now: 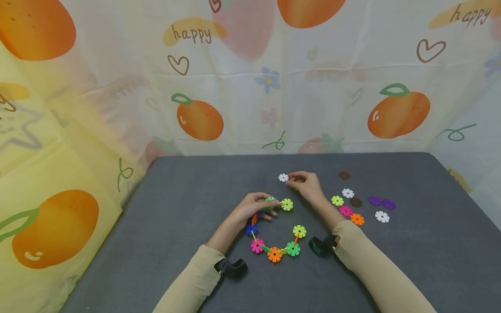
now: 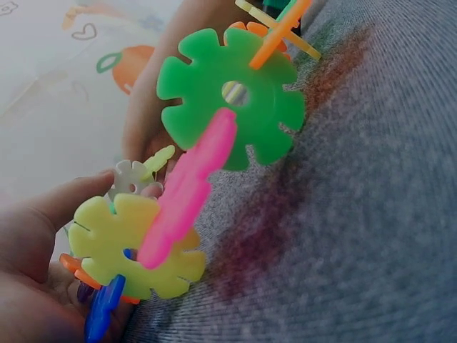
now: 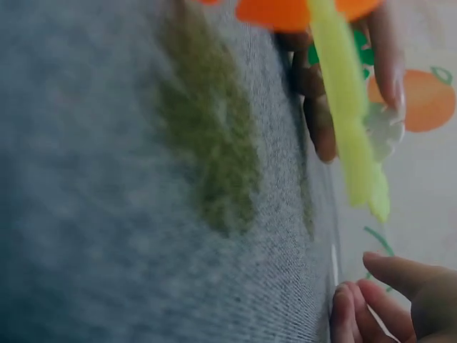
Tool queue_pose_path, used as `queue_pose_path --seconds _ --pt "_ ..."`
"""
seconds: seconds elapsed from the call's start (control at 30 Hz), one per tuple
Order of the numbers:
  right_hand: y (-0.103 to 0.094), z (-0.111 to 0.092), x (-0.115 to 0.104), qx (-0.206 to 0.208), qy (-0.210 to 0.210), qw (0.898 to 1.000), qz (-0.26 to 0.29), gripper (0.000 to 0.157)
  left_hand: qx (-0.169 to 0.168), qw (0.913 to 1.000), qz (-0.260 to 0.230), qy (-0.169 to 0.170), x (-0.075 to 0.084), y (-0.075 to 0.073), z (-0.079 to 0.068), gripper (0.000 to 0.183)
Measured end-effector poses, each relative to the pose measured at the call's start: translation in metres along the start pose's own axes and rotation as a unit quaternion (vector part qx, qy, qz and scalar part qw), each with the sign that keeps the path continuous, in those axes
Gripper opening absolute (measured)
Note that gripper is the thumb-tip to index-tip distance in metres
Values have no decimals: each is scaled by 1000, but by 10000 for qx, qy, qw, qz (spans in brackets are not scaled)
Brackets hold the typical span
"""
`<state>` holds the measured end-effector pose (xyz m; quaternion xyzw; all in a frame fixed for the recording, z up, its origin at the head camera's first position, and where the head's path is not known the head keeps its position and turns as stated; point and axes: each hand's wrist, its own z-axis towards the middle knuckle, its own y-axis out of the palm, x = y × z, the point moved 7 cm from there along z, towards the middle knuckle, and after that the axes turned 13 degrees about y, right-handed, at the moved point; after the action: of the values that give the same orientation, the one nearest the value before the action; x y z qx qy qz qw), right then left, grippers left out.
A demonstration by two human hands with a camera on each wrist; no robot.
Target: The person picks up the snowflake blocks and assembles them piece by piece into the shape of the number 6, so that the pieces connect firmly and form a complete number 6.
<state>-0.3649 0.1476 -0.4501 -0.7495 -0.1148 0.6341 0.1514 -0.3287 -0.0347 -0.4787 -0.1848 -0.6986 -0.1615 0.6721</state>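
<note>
The left hand pinches the chain, near centre, towards its far end. The right hand is at a white disc beyond; whether gripped, I cannot tell. Apparently lengthening the chain; next calls for aligning slots.

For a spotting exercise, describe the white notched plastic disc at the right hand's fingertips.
Over the dark grey tabletop, find the right hand. At its fingertips is the white notched plastic disc. Two other loose white discs lie right of that hand; only this one is to its left.
</note>
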Motion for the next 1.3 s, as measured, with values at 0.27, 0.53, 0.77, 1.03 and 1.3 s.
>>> queue_pose_path --seconds 0.27,0.53,0.77,1.03,1.3 --pt "2 12 -5 237 -254 9979 -545 31 -12 10000 38 36 0 -1 0 31" --pt "7 19 -7 286 -329 9910 -1264 34 -51 10000 67 53 -1 -1 0 31" --pt "14 18 -11 237 -412 9769 -2082 39 -36 10000 67 25 -1 0 0 31" --pt "12 17 -8 376 -281 9787 -1998 30 -52 10000 63 24 -1 0 0 31" --pt "-3 11 3 690 -73 9962 -518 24 -7 9999 118 -27 -3 -1 2 33"
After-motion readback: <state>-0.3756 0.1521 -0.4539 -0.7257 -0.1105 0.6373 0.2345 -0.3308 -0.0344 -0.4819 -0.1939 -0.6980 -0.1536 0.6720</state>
